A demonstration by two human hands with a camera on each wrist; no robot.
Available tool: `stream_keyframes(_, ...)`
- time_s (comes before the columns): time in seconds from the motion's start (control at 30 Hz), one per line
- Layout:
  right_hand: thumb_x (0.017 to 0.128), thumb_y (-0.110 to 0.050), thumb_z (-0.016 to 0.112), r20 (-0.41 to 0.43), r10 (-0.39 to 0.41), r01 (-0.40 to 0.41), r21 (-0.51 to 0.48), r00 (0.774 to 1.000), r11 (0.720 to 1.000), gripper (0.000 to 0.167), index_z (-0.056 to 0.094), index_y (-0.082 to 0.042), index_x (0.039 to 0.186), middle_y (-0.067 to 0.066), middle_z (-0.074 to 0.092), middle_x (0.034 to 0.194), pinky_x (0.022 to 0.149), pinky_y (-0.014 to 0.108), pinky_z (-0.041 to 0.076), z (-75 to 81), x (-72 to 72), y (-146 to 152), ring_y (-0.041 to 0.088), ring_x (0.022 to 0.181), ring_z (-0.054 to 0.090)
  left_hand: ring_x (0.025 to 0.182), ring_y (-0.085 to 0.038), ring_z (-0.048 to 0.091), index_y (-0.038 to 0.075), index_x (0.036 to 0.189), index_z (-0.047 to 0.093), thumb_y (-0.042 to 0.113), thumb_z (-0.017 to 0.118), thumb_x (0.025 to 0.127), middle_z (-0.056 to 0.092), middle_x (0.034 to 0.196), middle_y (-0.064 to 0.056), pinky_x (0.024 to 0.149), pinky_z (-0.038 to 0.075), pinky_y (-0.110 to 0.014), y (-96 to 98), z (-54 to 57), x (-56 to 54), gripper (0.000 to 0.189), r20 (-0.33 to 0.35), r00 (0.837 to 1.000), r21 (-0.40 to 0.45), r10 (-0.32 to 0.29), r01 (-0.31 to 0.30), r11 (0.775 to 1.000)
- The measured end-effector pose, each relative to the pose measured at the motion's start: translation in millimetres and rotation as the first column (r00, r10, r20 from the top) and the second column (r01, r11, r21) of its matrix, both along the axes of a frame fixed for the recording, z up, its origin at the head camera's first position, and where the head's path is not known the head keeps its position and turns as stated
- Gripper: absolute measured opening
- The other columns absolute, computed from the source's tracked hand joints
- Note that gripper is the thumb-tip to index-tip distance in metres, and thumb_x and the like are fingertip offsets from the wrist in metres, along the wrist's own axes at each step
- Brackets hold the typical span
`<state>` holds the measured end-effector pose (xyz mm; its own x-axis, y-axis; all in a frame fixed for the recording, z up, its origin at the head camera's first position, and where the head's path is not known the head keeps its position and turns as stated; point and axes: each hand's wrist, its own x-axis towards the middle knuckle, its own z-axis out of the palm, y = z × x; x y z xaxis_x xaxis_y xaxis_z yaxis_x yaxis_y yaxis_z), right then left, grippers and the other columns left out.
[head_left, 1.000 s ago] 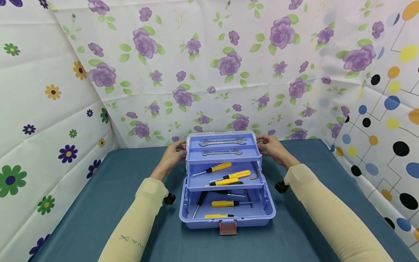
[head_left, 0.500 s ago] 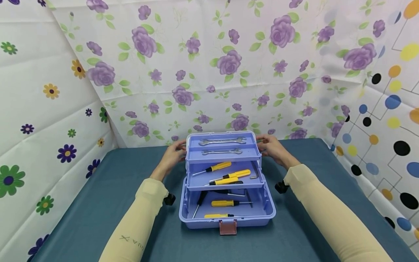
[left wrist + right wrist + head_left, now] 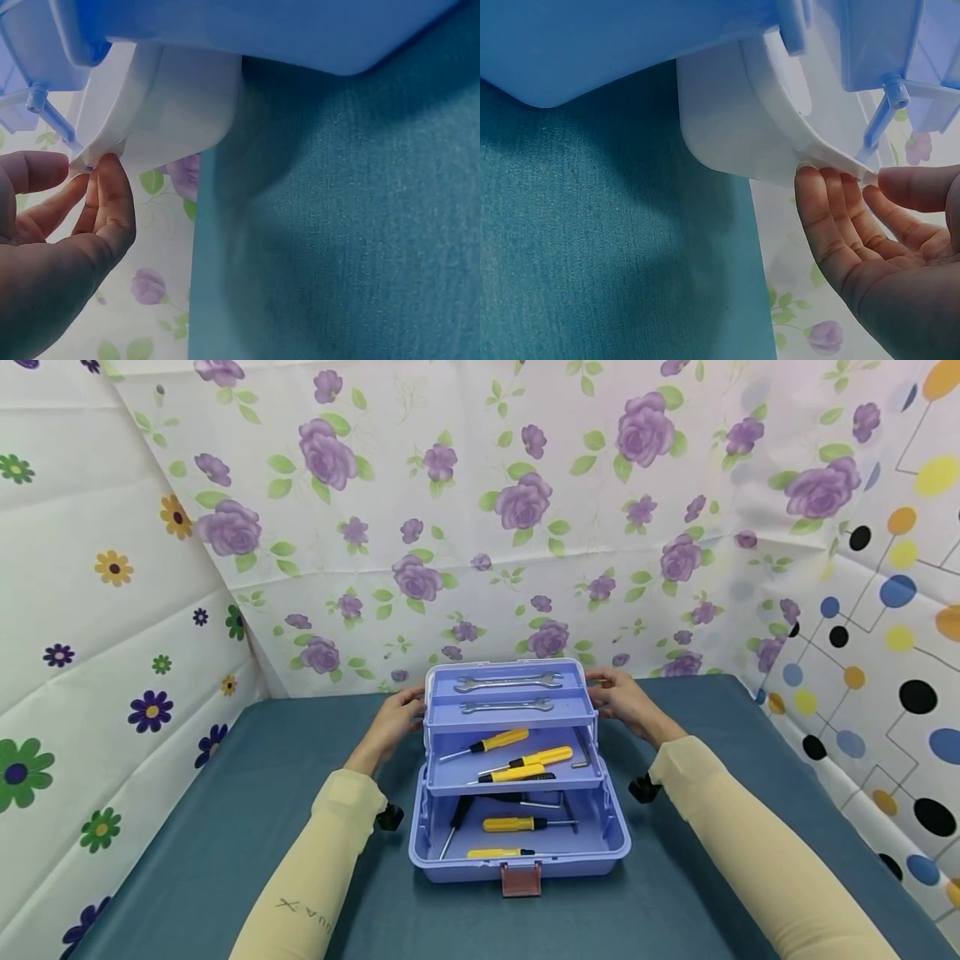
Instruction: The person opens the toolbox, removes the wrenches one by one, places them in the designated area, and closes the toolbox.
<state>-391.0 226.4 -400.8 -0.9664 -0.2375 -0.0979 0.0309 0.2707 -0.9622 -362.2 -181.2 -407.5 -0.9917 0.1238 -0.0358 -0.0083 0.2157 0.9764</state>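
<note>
A blue-purple toolbox (image 3: 585, 865) stands on the table, its stepped trays raised. Behind it hangs its whitish lid (image 3: 187, 105), swung back. In the left wrist view, my left hand (image 3: 71, 240) pinches the lid's rim between thumb and fingers. My right hand (image 3: 885, 240) grips the opposite side of that rim in the same way. Two open-end wrenches (image 3: 510, 682) lie in the top tray (image 3: 444, 717). Yellow-handled screwdrivers (image 3: 542, 758) and a hex key (image 3: 582, 750) lie in the middle tray (image 3: 457, 782). More screwdrivers (image 3: 508, 824), some partly hidden, lie in the bottom.
A dark teal cloth covers the table (image 3: 300, 827). Close behind the toolbox rises a floral curtain (image 3: 465, 527), with patterned sheets at the left and right sides. A pinkish-brown latch (image 3: 521, 881) hangs down at the toolbox's front.
</note>
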Motion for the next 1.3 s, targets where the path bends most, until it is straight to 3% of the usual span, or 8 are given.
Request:
stream_keyframes(0.37, 0.111, -0.016, 0.051, -0.010, -0.005, 0.005, 0.004, 1.000, 1.000, 0.046, 0.044, -0.001, 0.154, 0.016, 0.058, 0.126, 0.078, 0.030, 0.058, -4.8, -2.7, 0.9, 0.017, 0.093, 0.065, 0.129, -0.032, 0.054, 0.003, 0.161, 0.036, 0.012, 0.040, 0.109, 0.051, 0.149, -0.024, 0.110, 0.046, -0.048, 0.6, 0.7, 2.2, 0.053, 0.028, 1.000, 0.037, -0.007, 0.006, 0.999)
stream_keyframes(0.83, 0.110, -0.018, 0.053, -0.002, -0.007, 0.007, 0.006, 1.000, 1.000, 0.048, 0.044, -0.003, 0.155, 0.015, 0.059, 0.122, 0.081, 0.036, 0.059, -1.7, 1.5, -0.3, 0.017, 0.093, 0.065, 0.130, -0.033, 0.055, 0.006, 0.156, 0.044, 0.016, 0.045, 0.109, 0.051, 0.143, -0.019, 0.105, 0.050, -0.045, 0.4, -5.5, 2.8, 0.048, 0.028, 0.999, 0.045, 0.044, -0.045, 0.998)
stream_keyframes(1.03, 0.111, -0.019, 0.052, -0.018, -0.009, 0.009, 0.029, 1.000, 1.000, 0.047, 0.044, -0.004, 0.155, 0.019, 0.057, 0.130, 0.081, 0.034, 0.058, -3.0, 0.9, 0.1, 0.020, 0.098, 0.065, 0.121, -0.029, 0.058, 0.005, 0.156, 0.045, 0.015, 0.045, 0.110, 0.054, 0.135, -0.017, 0.097, 0.053, -0.039, 0.5, -7.6, 0.8, 0.047, 0.002, 0.999, 0.040, 0.050, -0.050, 0.998)
stream_keyframes(1.17, 0.112, -0.021, 0.051, -0.036, -0.003, 0.005, 0.042, 0.999, 0.999, 0.047, 0.043, -0.006, 0.156, 0.022, 0.055, 0.139, 0.089, 0.040, 0.058, -5.8, 0.1, 1.6, 0.026, 0.108, 0.065, 0.114, -0.025, 0.060, 0.006, 0.156, 0.047, 0.012, 0.047, 0.110, 0.058, 0.126, -0.015, 0.094, 0.054, -0.037, 0.5, -9.8, 0.2, 0.046, -0.033, 0.998, 0.046, 0.050, -0.049, 0.998)
stream_keyframes(1.3, 0.113, -0.022, 0.049, -0.034, 0.015, -0.014, 0.017, 0.999, 1.000, 0.048, 0.040, -0.010, 0.159, 0.022, 0.053, 0.144, 0.100, 0.050, 0.053, -9.4, -0.5, 3.5, 0.031, 0.118, 0.062, 0.117, -0.025, 0.061, 0.008, 0.158, 0.045, 0.012, 0.048, 0.111, 0.060, 0.129, -0.015, 0.099, 0.054, -0.041, -0.6, -11.1, 0.6, 0.047, -0.042, 0.998, 0.050, 0.044, -0.042, 0.998)
